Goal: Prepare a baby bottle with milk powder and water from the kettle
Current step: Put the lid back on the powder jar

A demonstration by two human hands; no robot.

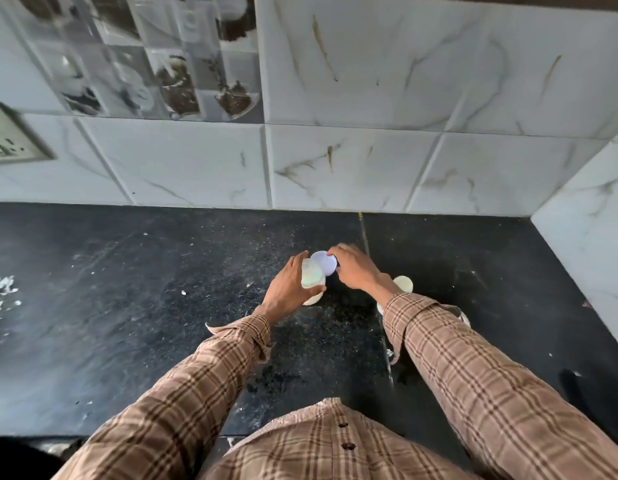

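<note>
a: nearest you is your own plaid shirt front (321, 441), two buttons showing, then both plaid sleeves (473, 368) running out toward twelve o'clock over the dark tabletop (127, 306).

b: and the grips?

a: your left hand (288, 287) is curled round the side of a small pale container (312, 277), which looks like the baby bottle standing on the tabletop near its middle. your right hand (352, 268), at about three o'clock of it, pinches a round bluish-white lid (324, 263) sitting tilted over the container's mouth. both grips are closed on something, neither slack.

b: what could go wrong?

a: i'd judge three things. the lid is tilted, so if you're screwing it on it may cross-thread and leak later. if you're taking it off, a hard twist against a light container could tip it, and whatever is inside would spill. the picture is blurred there, so i can't tell if it holds powder or water. also your right cuff hangs just over a pale round object (402, 284) at four o'clock of the bottle; pulling that arm back could knock it.

b: counts?

a: two hands, one container, one lid, one pale round object behind the wrist, one wall socket (13, 140) far at ten o'clock, one white smear (0, 292) at nine o'clock. no kettle or powder tin in view.
</note>
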